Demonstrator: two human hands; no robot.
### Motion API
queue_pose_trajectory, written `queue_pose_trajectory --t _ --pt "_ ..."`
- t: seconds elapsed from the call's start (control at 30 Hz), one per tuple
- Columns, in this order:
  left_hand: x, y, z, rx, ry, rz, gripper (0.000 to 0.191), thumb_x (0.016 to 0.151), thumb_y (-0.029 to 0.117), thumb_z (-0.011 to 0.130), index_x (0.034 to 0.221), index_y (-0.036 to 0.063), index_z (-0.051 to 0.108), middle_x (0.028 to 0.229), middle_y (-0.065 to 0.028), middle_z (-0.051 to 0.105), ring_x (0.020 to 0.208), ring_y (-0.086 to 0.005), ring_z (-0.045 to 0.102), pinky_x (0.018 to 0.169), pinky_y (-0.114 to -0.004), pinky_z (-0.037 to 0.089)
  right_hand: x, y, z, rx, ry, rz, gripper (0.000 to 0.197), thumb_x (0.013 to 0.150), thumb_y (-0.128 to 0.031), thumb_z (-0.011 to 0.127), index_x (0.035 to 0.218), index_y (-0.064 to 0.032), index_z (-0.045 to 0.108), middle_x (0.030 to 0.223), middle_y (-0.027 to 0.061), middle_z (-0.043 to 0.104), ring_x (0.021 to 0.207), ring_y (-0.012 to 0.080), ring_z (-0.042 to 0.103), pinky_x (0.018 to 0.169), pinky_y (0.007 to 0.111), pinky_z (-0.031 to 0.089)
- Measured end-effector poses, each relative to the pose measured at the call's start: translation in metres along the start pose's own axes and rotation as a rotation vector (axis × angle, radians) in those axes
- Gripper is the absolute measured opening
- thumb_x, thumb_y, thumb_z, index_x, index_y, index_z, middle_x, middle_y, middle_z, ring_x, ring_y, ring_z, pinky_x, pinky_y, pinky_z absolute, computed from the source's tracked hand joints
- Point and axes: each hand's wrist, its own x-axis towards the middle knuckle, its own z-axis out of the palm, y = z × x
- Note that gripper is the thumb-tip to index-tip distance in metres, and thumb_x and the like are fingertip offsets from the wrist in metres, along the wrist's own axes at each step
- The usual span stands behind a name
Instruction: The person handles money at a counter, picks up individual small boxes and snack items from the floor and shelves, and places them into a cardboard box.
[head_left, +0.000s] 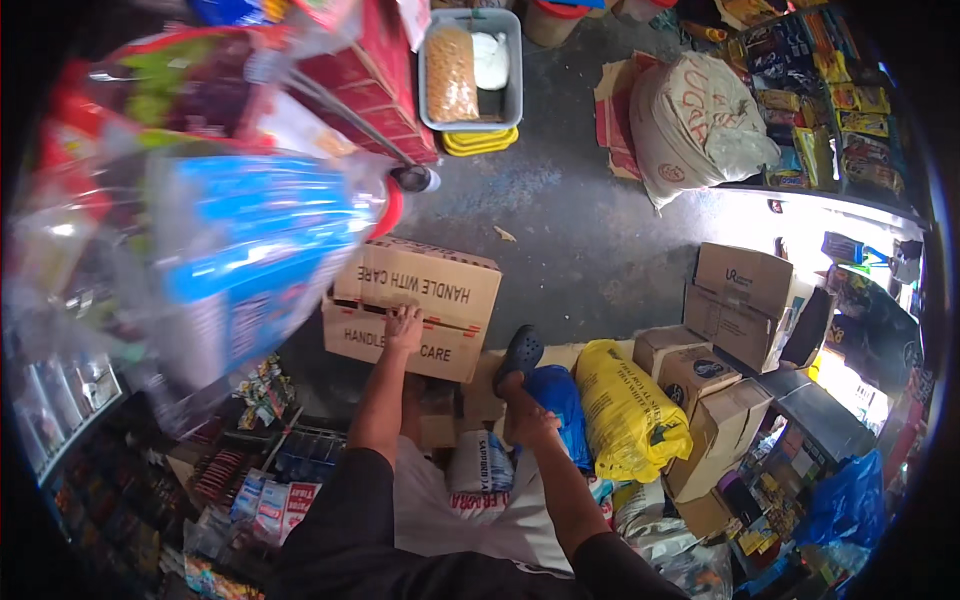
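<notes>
A brown cardboard box (420, 281) with printed handling words sits on the dark floor in front of me. My left hand (405, 328) lies on its top, the fingers across the dark seam between two flaps. Red tape pieces (431, 322) show along that seam. My right hand (536, 427) rests on my bent right leg, beside a blue plastic bag (559, 409); its fingers are partly hidden. My right foot wears a dark clog (520, 351), close to the box's right side. A printed white sack (480, 472) lies between my legs.
Hanging plastic packs (262, 247) crowd the upper left, near the box. To the right are a yellow rice sack (630, 412) and several cartons (739, 300). Farther off stand a large white sack (697, 124), a grey tub (512, 71) and shelves of packets (862, 120).
</notes>
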Motion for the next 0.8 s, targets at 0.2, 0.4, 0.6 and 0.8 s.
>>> queue_pose_trajectory --t 0.2,0.4,0.6,0.8 --pt "0.018 0.014 0.04 0.077 -0.065 0.016 0.048 0.071 0.016 0.076 0.116 0.0091 0.06 0.115 -0.0101 0.061 0.112 -0.0299 0.057 0.094 -0.047 0.044 -0.032 -0.007 -0.053 -0.106 0.027 -0.051 0.041 0.081 -0.035 0.059 0.119 -0.0182 0.065 0.138 0.0054 0.049 0.123 0.0292 0.048 0.086 0.046 0.043" --pt "-0.068 0.027 0.063 0.229 0.14 0.394 0.013 0.074 0.012 0.065 0.086 0.0104 0.071 0.089 -0.0101 0.067 0.084 -0.029 0.068 0.07 -0.041 0.056 -0.049 -0.001 -0.027 0.154 0.152 -0.3 0.04 0.085 -0.036 0.054 0.112 -0.01 0.067 0.117 0.0109 0.063 0.109 0.0298 0.059 0.087 0.048 0.046" --pt "-0.183 0.127 -0.069 0.079 0.126 0.426 0.023 0.075 0.009 0.062 0.097 0.0088 0.06 0.098 -0.0113 0.06 0.09 -0.0338 0.064 0.078 -0.047 0.052 -0.125 0.056 -0.055 1.009 0.491 -0.294 0.05 0.085 -0.045 0.059 0.105 0.0012 0.062 0.105 0.0196 0.066 0.103 0.0322 0.061 0.091 0.04 0.046" --pt "-0.281 0.25 -0.16 0.165 0.257 0.726 0.02 0.075 0.008 0.059 0.096 0.0084 0.061 0.098 -0.0109 0.06 0.088 -0.0321 0.064 0.073 -0.045 0.052 -0.241 0.148 -0.078 2.114 0.273 -0.226 0.093 0.077 -0.066 0.061 0.139 -0.0021 0.032 0.135 0.02 0.045 0.116 0.0354 0.052 0.091 0.056 0.043"
